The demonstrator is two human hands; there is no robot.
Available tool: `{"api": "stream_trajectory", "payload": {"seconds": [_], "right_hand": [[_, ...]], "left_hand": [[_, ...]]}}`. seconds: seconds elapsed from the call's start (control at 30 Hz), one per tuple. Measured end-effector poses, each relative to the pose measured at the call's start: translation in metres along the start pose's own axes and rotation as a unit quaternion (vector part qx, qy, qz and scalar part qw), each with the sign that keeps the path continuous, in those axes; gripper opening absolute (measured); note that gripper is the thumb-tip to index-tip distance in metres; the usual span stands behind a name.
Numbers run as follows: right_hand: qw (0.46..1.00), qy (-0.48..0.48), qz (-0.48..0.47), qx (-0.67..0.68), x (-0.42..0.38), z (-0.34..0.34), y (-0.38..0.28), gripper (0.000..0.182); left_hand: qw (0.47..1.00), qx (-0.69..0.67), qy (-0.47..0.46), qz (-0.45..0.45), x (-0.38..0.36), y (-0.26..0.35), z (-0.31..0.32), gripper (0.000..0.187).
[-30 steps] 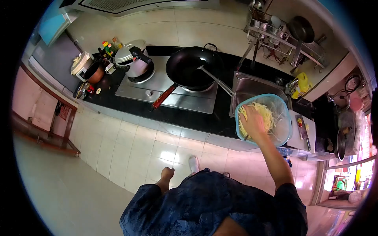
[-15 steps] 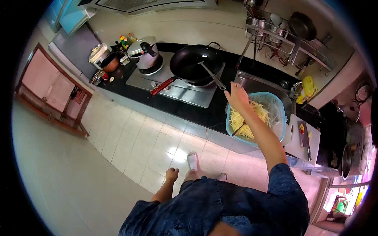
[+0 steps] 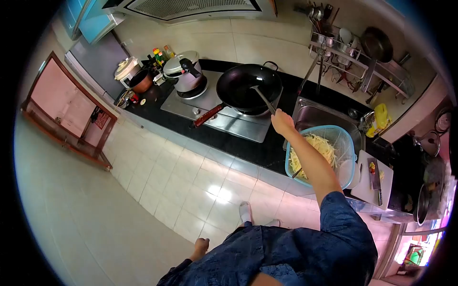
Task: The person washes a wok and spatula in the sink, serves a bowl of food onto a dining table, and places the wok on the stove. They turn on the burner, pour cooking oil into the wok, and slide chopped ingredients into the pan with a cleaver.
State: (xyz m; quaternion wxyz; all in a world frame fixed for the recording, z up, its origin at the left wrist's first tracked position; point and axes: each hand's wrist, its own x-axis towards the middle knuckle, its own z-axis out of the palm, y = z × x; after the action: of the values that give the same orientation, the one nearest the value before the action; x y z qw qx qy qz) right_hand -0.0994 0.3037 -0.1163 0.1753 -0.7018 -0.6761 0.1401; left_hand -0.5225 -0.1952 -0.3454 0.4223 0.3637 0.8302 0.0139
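A black wok (image 3: pixel 238 86) with a red handle sits on the stove. The metal handle of a utensil (image 3: pixel 263 99) sticks out of it, and my right hand (image 3: pixel 283 122) is closed round the handle's end. Below my right forearm, a blue mesh basket (image 3: pixel 353 151) of pale shredded strips (image 3: pixel 318 151) rests over the front of the sink, partly hidden by the arm. My left hand (image 3: pixel 202 245) hangs low over the floor, away from the counter, its fingers curled; nothing can be seen in it.
A pressure cooker (image 3: pixel 183 76) stands on the left burner. At the right lies a cutting board (image 3: pixel 362 190) with a knife (image 3: pixel 377 183) and chopped pieces. Behind the sink (image 3: pixel 305 112) hangs a utensil rack (image 3: pixel 348 55). A range hood (image 3: pixel 191 9) is overhead.
My right hand was open beside the utensil's handle and has closed on it. My left hand has dropped lower in view. The camera view has shifted, moving the counter right and down.
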Motion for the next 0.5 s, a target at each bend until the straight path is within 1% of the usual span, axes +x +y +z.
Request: {"api": "stream_trajectory", "payload": {"seconds": [0.07,0.17,0.2,0.27,0.33,0.37,0.47,0.5], "right_hand": [[1.0,0.01,-0.001,0.019,-0.021,-0.006,0.0,0.034],[0.999,0.032,-0.01,0.039,-0.049,-0.014,0.007,0.034],[0.998,0.04,-0.007,0.042,-0.057,-0.017,0.008,0.034],[0.997,0.055,-0.008,0.054,-0.073,-0.025,0.007,0.036],[0.995,0.067,-0.014,0.072,-0.088,-0.035,0.004,0.039],[0.995,0.069,-0.012,0.071,-0.093,-0.037,0.003,0.04],[0.995,0.078,-0.011,0.059,-0.102,-0.038,0.005,0.043],[0.995,0.084,-0.016,0.051,-0.103,-0.036,0.007,0.044]], "left_hand": [[0.998,0.028,-0.039,0.048,0.018,0.006,-0.01,0.039],[0.999,-0.01,-0.032,-0.005,0.074,0.007,0.002,0.04],[0.998,0.03,-0.058,0.016,0.105,-0.002,0.009,0.042],[0.998,0.043,-0.018,0.03,0.127,0.015,0.009,0.044],[0.996,0.067,-0.033,0.043,0.131,0.047,-0.007,0.045],[0.996,0.06,-0.029,0.067,0.14,0.052,-0.007,0.044],[0.993,0.076,-0.033,0.086,0.143,0.083,-0.018,0.043],[0.992,0.077,-0.036,0.096,0.148,0.083,-0.016,0.043]]}}
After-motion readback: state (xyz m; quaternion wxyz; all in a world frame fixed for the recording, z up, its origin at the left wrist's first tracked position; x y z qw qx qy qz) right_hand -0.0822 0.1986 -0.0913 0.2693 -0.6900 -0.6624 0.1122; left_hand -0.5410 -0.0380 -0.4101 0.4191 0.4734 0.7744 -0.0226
